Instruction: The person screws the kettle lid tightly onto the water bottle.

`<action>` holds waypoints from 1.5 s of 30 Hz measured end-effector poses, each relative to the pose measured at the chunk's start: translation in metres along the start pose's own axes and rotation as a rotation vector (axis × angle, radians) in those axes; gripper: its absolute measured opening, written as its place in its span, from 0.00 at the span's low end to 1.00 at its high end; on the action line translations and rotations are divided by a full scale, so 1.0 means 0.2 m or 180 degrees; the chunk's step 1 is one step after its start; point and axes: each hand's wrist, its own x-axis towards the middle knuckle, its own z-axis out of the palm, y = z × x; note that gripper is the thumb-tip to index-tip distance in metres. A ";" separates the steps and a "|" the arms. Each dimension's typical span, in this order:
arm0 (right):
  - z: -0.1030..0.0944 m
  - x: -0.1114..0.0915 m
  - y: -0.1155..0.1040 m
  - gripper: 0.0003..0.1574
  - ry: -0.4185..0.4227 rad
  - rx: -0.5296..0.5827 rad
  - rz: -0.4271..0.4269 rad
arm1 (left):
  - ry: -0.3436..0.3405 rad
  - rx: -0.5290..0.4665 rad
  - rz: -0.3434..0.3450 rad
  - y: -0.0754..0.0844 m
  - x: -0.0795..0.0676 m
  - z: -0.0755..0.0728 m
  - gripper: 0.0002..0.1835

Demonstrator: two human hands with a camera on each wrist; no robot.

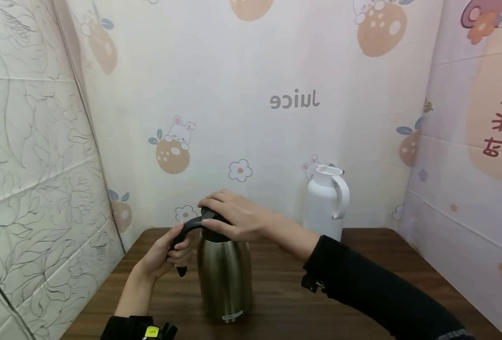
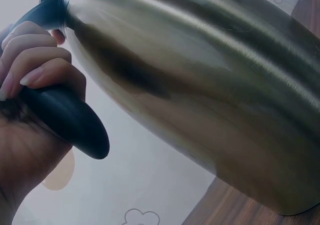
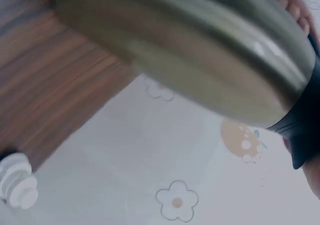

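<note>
A brushed-metal thermos jug (image 1: 225,283) with a black collar and handle stands upright on the brown table. My left hand (image 1: 162,255) grips its curved black handle (image 1: 181,271); in the left wrist view, the fingers (image 2: 42,60) wrap around that handle beside the metal body. Over the top of the jug, my right hand (image 1: 240,217) holds the black lid (image 1: 210,215), thumb on the near side and fingers across the top. Most of the lid is hidden under this hand. From the right wrist, the jug's black collar and spout (image 3: 302,140) show at the right edge.
Behind and to the right, a white jug (image 1: 321,203) with a white handle stands near the back edge of the wooden table (image 1: 285,302). Patterned curtains (image 1: 242,123) close off the back and both sides.
</note>
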 end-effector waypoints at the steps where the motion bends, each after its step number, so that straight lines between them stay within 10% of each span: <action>1: 0.00 -0.01 0.01 0.33 -0.0016 -0.0005 -0.0079 | -0.0006 0.0003 -0.0007 0.00 0.00 0.00 0.26; 15: -0.03 -0.01 -0.04 0.38 -0.0316 -0.0110 0.0419 | -0.0080 -0.0239 0.0197 -0.03 0.00 0.00 0.26; 45: 0.14 0.18 -0.38 0.36 0.0323 -0.1360 0.2454 | -0.0052 -0.0200 0.0275 -0.01 0.00 0.03 0.27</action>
